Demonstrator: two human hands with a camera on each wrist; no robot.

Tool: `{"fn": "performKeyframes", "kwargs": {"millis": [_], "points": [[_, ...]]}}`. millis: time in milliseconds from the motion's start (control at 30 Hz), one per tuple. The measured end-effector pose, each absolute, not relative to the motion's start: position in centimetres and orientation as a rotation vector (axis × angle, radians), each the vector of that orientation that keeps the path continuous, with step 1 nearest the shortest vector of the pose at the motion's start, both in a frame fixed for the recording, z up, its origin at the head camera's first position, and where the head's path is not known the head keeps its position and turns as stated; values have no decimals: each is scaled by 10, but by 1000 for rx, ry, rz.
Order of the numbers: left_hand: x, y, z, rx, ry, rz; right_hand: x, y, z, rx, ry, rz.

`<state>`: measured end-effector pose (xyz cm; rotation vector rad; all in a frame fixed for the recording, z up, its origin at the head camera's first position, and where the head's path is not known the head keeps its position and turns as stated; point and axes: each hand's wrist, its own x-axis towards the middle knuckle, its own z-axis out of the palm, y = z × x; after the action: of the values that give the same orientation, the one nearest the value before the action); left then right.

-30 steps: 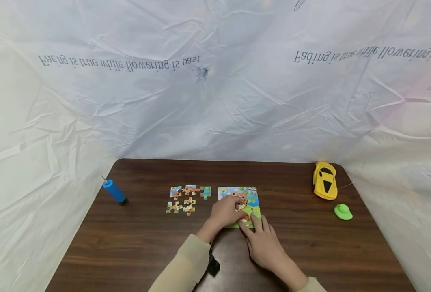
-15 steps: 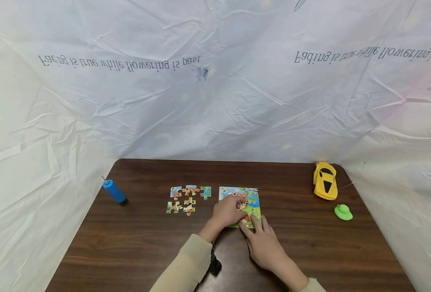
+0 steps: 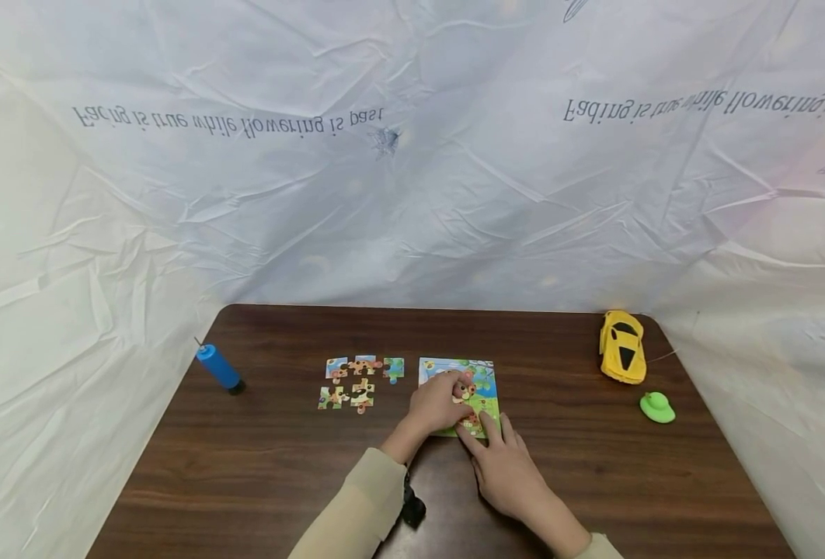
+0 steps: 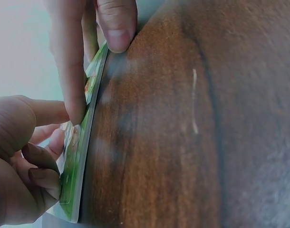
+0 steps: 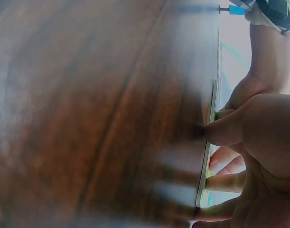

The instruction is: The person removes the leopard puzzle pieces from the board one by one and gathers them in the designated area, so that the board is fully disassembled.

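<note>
A colourful puzzle board (image 3: 481, 373) lies on the dark wooden table (image 3: 280, 466). My left hand (image 3: 453, 397) is curled over the board's middle and pinches a puzzle piece (image 3: 464, 387) against it. In the left wrist view the same hand (image 4: 45, 156) has bent fingers at the board's edge (image 4: 83, 161). My right hand (image 3: 485, 428) lies flat with straight fingers pressing the board's near edge. The right wrist view shows its thumb (image 5: 221, 130) touching the thin edge of the board (image 5: 210, 118).
Several loose puzzle pieces (image 3: 360, 380) lie left of the board. A blue cylinder (image 3: 220, 367) stands at the table's left edge. A yellow toy car (image 3: 622, 345) and a small green object (image 3: 657, 406) sit at the right. A wrinkled white sheet (image 3: 412, 155) surrounds the table.
My left hand has shifted slightly over the board with the piece under its fingertips. The right hand has stayed pressed on the near edge.
</note>
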<state>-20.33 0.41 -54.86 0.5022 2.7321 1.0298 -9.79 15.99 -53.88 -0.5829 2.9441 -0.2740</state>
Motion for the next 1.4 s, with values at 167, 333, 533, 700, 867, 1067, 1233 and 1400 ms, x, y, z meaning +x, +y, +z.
{"fn": "performKeyframes", "kwargs": {"millis": [167,333,533,700,867,1067,1233,1400], "points": [[-201,3,-549,513,2735,1115,-97,160,-540,-585,2955,-271],[-201,3,-551,515,2746,1173,-97,159,-538,-592,2964,-260],[-203,3,-553,497,2753,1194,-97,159,-537,-607,2963,-251],[-205,4,-554,478,2756,1208,-98,160,-537,-603,2954,-249],[-207,1,-552,486,2738,1265,-98,160,-539,-608,2957,-246],[-208,-12,-544,500,2703,1364,-97,161,-539,-603,2968,-263],[-209,-32,-534,460,2688,1376,-97,160,-537,-592,2957,-261],[-206,-59,-528,416,2701,1372,-97,159,-535,-577,2946,-272]]}}
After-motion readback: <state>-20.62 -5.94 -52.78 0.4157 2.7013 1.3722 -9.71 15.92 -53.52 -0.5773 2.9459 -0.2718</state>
